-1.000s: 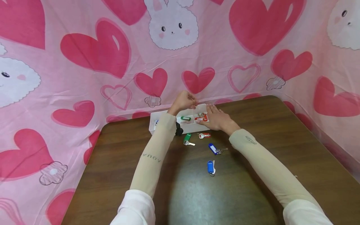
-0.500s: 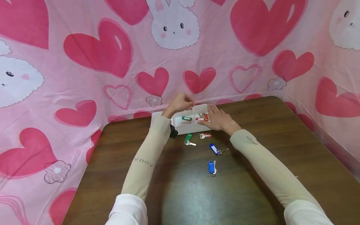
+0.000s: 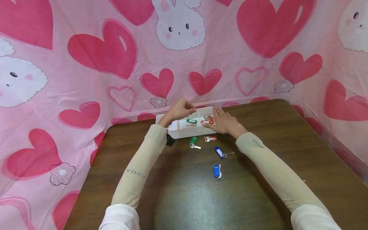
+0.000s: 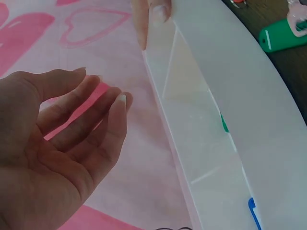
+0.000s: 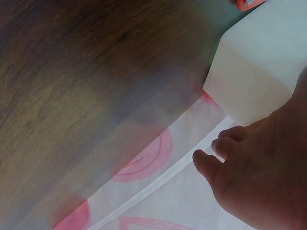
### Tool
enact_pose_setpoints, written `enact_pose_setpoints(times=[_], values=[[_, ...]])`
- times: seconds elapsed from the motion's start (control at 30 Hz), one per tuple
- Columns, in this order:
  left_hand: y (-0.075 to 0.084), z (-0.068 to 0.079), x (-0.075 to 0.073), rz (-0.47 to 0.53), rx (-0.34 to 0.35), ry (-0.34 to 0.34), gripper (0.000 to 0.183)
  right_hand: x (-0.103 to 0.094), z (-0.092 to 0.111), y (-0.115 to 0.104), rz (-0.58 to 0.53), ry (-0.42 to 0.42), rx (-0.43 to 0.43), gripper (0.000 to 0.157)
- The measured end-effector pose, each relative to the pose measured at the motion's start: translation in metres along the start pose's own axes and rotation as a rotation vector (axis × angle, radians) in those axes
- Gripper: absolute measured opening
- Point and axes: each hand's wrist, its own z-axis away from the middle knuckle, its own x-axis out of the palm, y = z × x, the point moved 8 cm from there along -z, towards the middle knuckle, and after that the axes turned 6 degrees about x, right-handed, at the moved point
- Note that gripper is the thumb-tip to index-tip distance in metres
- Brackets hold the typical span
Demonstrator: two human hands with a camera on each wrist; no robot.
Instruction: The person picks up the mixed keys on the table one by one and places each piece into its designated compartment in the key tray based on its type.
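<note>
A white box (image 3: pixel 189 132) split into three compartments stands near the table's far edge. Inside lie a blue tag at left, a green key tag (image 3: pixel 191 121) in the middle and red key tags (image 3: pixel 207 120) at right. My left hand (image 3: pixel 179 110), over the box's left and back part, holds nothing; in the left wrist view its fingers bend loosely, thumb apart from them. My right hand (image 3: pixel 225 123) holds the box's right end, thumb over the compartment and the other fingers along the outer end. Part of the left compartment hides behind my left wrist.
In front of the box lie a green-tagged key (image 3: pixel 193 141), a red-tagged key (image 3: pixel 211 139) and two blue-tagged keys, one farther (image 3: pixel 219 152) and one nearer (image 3: pixel 216 171). A pink heart-patterned cloth (image 3: pixel 258 41) hangs behind the brown wooden table (image 3: pixel 189 198).
My left hand has shifted leftward and slightly lower, uncovering more of the box's middle. The right hand stays at the box's right end, and the loose keys have not moved.
</note>
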Motion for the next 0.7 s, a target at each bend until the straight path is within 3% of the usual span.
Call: enact_pose_setpoints(times=[0.17,0.33,0.7], values=[[-0.006,0.012,-0.005,-0.047,-0.032,0.001,0.027,-0.001,0.000,-0.003,0.000,-0.001,-0.007,0.116],[-0.012,0.022,-0.011,-0.083,-0.021,0.031,0.027,-0.003,0.001,-0.004,-0.007,0.020,-0.016,0.116],[-0.030,0.052,-0.019,-0.050,-0.049,0.058,0.029,-0.001,0.005,-0.001,-0.006,0.011,-0.026,0.117]])
